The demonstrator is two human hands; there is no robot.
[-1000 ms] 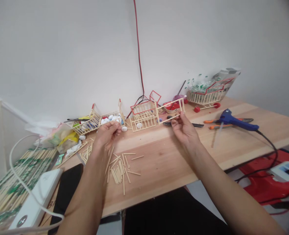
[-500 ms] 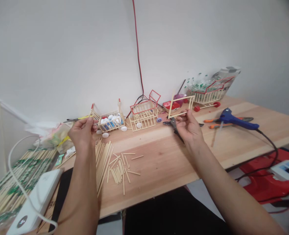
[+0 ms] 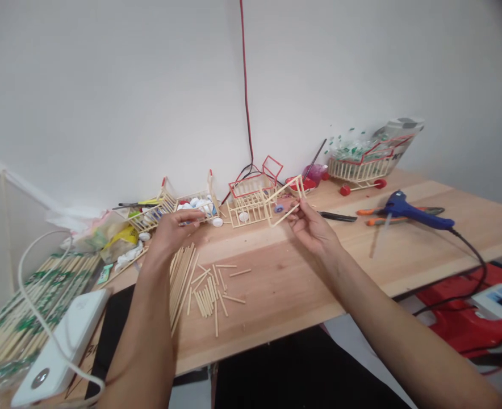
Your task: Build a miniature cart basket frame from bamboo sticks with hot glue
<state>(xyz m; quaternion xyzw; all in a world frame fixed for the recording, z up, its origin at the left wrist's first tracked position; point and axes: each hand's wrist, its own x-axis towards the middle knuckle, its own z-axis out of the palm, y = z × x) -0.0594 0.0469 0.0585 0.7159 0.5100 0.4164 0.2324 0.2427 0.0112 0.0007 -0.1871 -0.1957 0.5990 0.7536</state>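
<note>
My right hand [image 3: 313, 230] pinches a small frame of wooden sticks [image 3: 285, 216] by its near corner, and the frame is tilted in the air above the table. My left hand [image 3: 172, 233] is empty, its fingers stretched toward the right. Behind those fingers stands a small stick cart [image 3: 210, 207] loaded with white and blue pieces. A second cart [image 3: 149, 216] is just left of the hand. Beyond the held frame is a stick basket with a red rim [image 3: 251, 187]. Long sticks [image 3: 182, 284] and short cut sticks [image 3: 208, 295] lie below my left hand.
A blue glue gun [image 3: 417, 211] rests over orange-handled pliers [image 3: 370, 221] at right. Behind is a cart with red wheels [image 3: 357, 170]. A dark-handled tool [image 3: 338, 216] lies beside my right hand. At left are a white power bank [image 3: 63, 346] and bagged sticks [image 3: 29, 301].
My left hand has moved right, away from the left cart, and its fingers have straightened. My right hand has shifted left and tilted the stick frame. The view has shifted slightly.
</note>
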